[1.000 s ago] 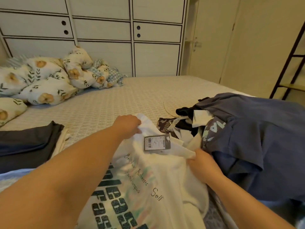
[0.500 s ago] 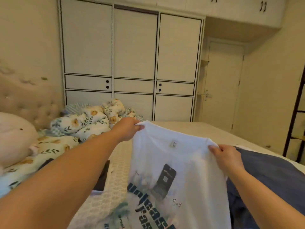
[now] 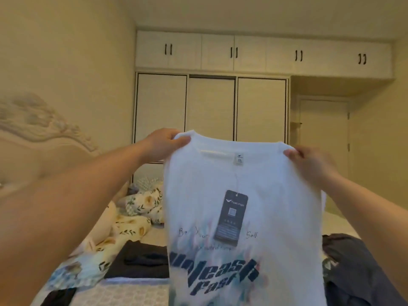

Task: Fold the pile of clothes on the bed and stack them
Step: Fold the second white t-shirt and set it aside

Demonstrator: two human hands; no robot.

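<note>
A white T-shirt [image 3: 276,195] with a dark printed slogan hangs in the air in front of me, print facing me. A dark price tag [image 3: 231,217] dangles from its collar. My left hand [image 3: 164,143] grips the shirt's left shoulder and my right hand [image 3: 309,161] grips the right shoulder, holding it spread out. Behind it, at the lower right, lies the pile of unfolded clothes [image 3: 353,268] with a dark blue garment on top. A folded dark garment [image 3: 143,259] rests on the bed at the left.
The bed [image 3: 123,292] has a patterned cover. Floral pillows and bedding [image 3: 134,217] are heaped near the headboard [image 3: 37,138] on the left. A white wardrobe [image 3: 212,107] fills the far wall, with a door [image 3: 324,140] to its right.
Both hands have lifted the white T-shirt off the pile and raised it high, spreading it by the shoulders. The view has tilted up from the bed toward the wardrobe.
</note>
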